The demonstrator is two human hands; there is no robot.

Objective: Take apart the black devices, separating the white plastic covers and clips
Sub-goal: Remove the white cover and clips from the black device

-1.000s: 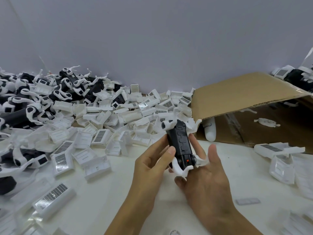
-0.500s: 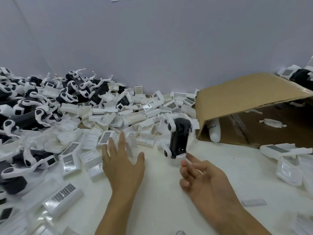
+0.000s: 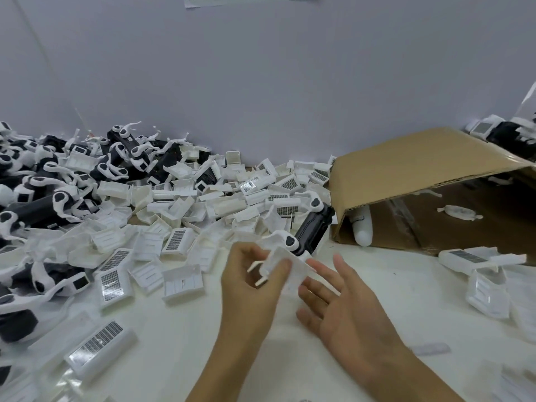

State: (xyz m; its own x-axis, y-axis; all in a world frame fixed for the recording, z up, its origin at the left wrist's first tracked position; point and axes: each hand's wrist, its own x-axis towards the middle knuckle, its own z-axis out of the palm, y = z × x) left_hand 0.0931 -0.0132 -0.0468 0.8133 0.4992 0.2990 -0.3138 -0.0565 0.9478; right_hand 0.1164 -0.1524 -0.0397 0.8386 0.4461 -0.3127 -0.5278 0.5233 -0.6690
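Your left hand (image 3: 249,288) has its fingers curled, pinching a white clip (image 3: 268,264) whose thin prongs stick out toward your palm. Your right hand (image 3: 345,309) is spread wide beside it, fingers straight and holding nothing, its fingertips touching a pale plastic piece (image 3: 298,271) that lies between your two hands; motion blur keeps you from telling where that piece ends and the clip begins.

Just beyond your fingertips a black device (image 3: 313,230) lies tilted on the table (image 3: 179,338), a white cap at each end, its far end resting against the edge of the pile. Neither hand touches its black body.

To the left of your left hand and beyond it spreads a heap of white covers (image 3: 185,204), many showing dark gridded labels. Farther left, well away from your hand, sit whole devices (image 3: 37,210) still wearing their white clips. One long cover (image 3: 100,348) lies alone near your left forearm.

Beyond your right hand a cardboard box (image 3: 412,172) lies on its side, its open mouth facing you, with a white cylinder (image 3: 362,227) at its near corner and a few loose clips inside. More covers (image 3: 487,288) lie to the right of your right hand.
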